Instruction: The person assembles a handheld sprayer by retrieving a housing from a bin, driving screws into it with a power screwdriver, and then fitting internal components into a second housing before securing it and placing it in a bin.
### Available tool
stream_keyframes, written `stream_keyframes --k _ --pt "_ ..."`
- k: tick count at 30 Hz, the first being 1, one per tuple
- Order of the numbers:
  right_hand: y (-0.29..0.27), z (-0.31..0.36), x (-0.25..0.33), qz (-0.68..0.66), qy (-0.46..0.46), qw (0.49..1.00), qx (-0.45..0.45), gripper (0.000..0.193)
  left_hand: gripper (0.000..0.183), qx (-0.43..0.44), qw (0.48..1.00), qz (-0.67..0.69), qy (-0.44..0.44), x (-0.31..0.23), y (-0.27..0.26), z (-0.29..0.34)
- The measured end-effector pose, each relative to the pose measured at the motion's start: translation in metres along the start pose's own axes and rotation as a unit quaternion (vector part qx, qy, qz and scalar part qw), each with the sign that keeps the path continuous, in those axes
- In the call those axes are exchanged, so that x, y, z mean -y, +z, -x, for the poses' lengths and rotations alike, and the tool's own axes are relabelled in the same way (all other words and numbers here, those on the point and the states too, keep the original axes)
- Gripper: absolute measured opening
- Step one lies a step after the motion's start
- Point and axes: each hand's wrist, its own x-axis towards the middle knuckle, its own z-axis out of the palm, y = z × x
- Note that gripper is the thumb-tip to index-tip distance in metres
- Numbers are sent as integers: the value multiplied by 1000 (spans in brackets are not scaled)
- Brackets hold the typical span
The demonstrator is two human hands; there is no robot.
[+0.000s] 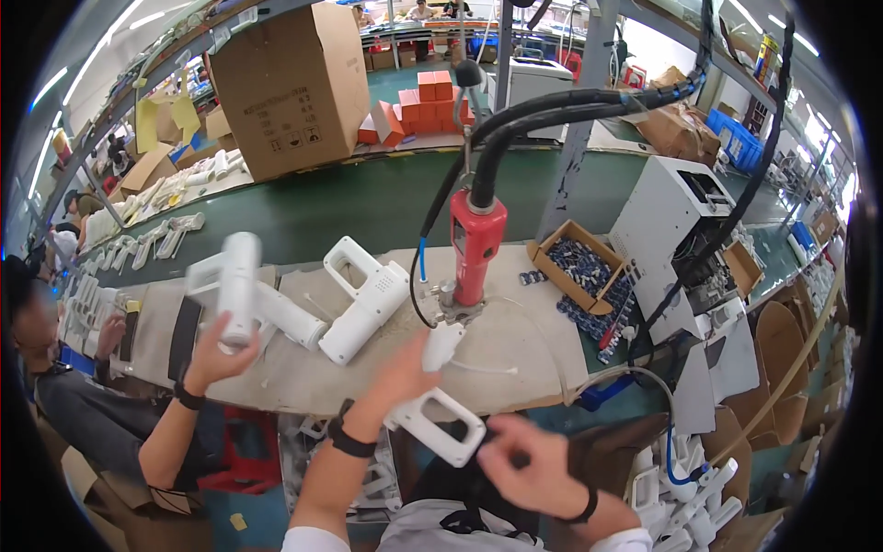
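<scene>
My left hand [409,370] grips a white plastic handheld housing [469,446] with a looped handle. The narrow end of this housing is up at the metal tip of a red hanging power tool [478,244]; whether they touch I cannot tell. Beside the handle loop is my right hand [533,465], its fingers curled together and slightly blurred; anything small between them is hidden. Two similar white housings, one with a looped handle [368,294] and one more tube-like [292,317], lie on the bench left of the tool. At the left, a co-worker's hand [219,354] holds up another white housing [241,285].
An open cardboard box [536,250] of small dark parts stands right of the tool, with more spilled beside it. Thick black cables [552,101] hang overhead. A green conveyor belt [405,198] runs behind the bench. White housings [685,497] fill a container at lower right.
</scene>
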Motion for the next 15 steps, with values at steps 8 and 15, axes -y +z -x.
stream_keyframes --k 8,15 --pt "7 -185 41 -148 -78 964 -205 65 80 90 993 -66 24 17 5 -45" --pt "-17 -189 30 -213 -130 927 -279 19 70 39 998 -44 39 -24 6 -48"
